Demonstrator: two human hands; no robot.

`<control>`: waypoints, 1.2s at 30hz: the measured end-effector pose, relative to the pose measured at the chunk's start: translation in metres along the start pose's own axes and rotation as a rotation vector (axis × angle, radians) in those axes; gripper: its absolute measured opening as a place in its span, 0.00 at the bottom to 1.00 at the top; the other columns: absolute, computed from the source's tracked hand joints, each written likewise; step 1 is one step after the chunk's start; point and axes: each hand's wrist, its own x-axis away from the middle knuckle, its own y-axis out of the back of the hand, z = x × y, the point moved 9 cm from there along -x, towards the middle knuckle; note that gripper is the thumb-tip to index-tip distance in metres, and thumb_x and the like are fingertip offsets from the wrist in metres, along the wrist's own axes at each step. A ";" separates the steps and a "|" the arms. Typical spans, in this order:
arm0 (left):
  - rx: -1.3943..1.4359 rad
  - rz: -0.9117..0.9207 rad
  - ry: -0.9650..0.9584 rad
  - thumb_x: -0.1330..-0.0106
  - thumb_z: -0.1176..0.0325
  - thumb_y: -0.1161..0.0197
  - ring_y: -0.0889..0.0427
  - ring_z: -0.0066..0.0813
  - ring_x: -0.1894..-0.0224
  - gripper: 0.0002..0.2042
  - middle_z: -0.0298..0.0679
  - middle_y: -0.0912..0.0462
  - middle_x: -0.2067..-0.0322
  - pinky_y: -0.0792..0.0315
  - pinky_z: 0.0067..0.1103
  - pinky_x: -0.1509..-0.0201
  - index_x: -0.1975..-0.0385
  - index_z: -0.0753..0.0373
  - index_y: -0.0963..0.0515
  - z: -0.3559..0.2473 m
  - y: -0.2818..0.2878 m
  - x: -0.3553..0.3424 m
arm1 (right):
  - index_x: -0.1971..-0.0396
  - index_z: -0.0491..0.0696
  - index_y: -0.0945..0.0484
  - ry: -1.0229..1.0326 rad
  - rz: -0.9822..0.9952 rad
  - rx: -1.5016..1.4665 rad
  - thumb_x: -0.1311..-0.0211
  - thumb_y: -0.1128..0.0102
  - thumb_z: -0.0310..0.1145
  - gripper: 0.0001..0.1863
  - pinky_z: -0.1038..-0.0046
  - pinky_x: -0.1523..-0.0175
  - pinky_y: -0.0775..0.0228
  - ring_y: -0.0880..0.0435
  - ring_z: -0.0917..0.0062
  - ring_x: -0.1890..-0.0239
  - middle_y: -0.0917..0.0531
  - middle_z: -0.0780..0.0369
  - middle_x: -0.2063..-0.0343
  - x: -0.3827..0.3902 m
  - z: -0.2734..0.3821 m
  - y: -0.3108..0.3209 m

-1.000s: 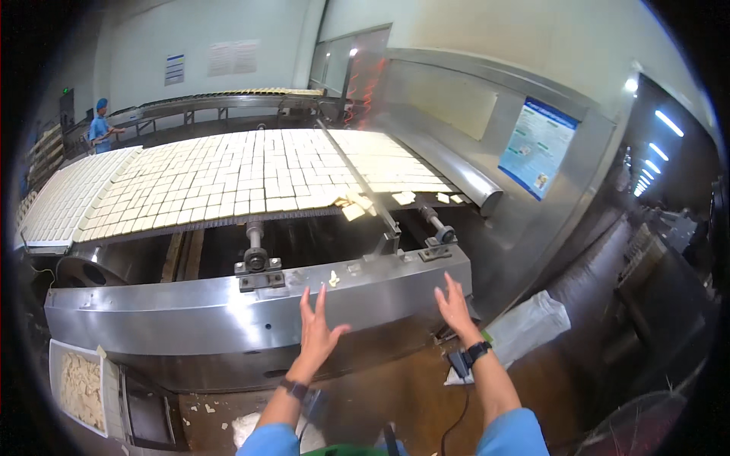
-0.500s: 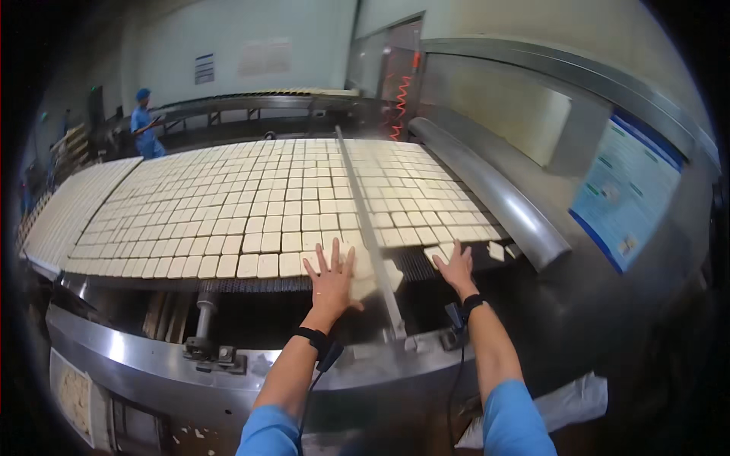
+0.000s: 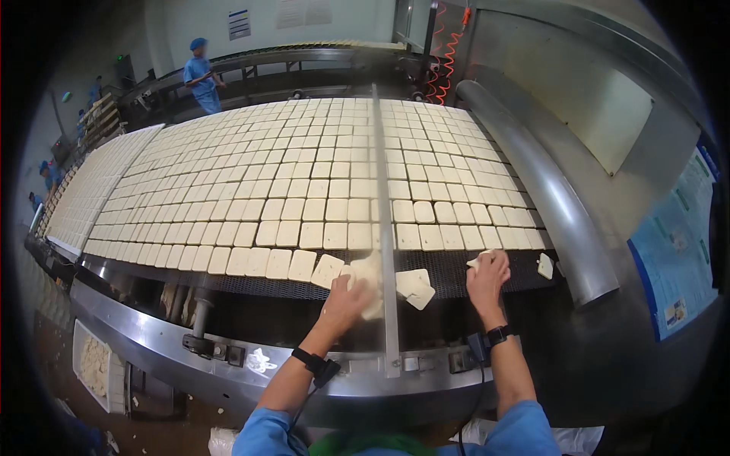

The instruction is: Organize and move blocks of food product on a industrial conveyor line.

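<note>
Rows of cream square pieces [image 3: 236,182] with rounded corners lie on a dark mesh conveyor belt [image 3: 449,283]. At its near edge, left of an upright-looking metal bar [image 3: 385,197], my left hand [image 3: 346,304] curls its fingers around the edge of a cream piece, beside a jumbled stack [image 3: 370,275]. My right hand [image 3: 487,285] is closed on another cream piece [image 3: 473,264], mostly covered by the fingers. Between the hands, just right of the bar, two overlapping loose pieces [image 3: 416,289] sit askew. Farther right, a small piece [image 3: 545,265] lies tilted.
A steel roller [image 3: 544,190] bounds the belt on the right, next to a machine wall. A steel frame rail [image 3: 304,372] runs along the front. Low on the left stands a white crate [image 3: 99,368] of scraps. A person in blue [image 3: 201,78] stands beyond the belt.
My left hand has gone from spread fingers to a curled grip. The right hand has closed on a piece and lifted it slightly. Nearby pieces have shifted askew, and the whole view has moved.
</note>
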 end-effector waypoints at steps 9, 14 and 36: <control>-0.110 -0.032 0.084 0.38 0.72 0.40 0.28 0.51 0.44 0.27 0.45 0.26 0.43 0.30 0.38 0.41 0.36 0.57 0.30 0.006 0.029 -0.013 | 0.58 0.46 0.20 0.291 0.019 -0.241 0.39 0.41 0.29 0.10 0.55 0.43 0.34 0.28 0.54 0.50 0.24 0.54 0.53 0.016 0.050 0.005; -0.076 0.173 0.079 0.40 0.72 0.42 0.24 0.42 0.51 0.21 0.42 0.23 0.50 0.27 0.32 0.50 0.44 0.62 0.26 0.018 0.033 -0.001 | 0.44 0.49 0.22 0.453 0.150 -0.285 0.38 0.35 0.42 0.23 0.54 0.34 0.36 0.28 0.52 0.41 0.25 0.51 0.44 0.038 0.165 -0.009; 2.170 -0.678 1.376 0.24 0.64 0.41 0.15 0.36 0.53 0.17 0.43 0.17 0.51 0.21 0.24 0.66 0.39 0.59 0.27 0.022 0.060 0.312 | 0.61 0.47 0.18 0.323 0.403 -0.718 0.50 0.31 0.21 0.14 0.71 0.58 0.23 0.16 0.70 0.65 0.18 0.62 0.66 0.117 0.210 0.050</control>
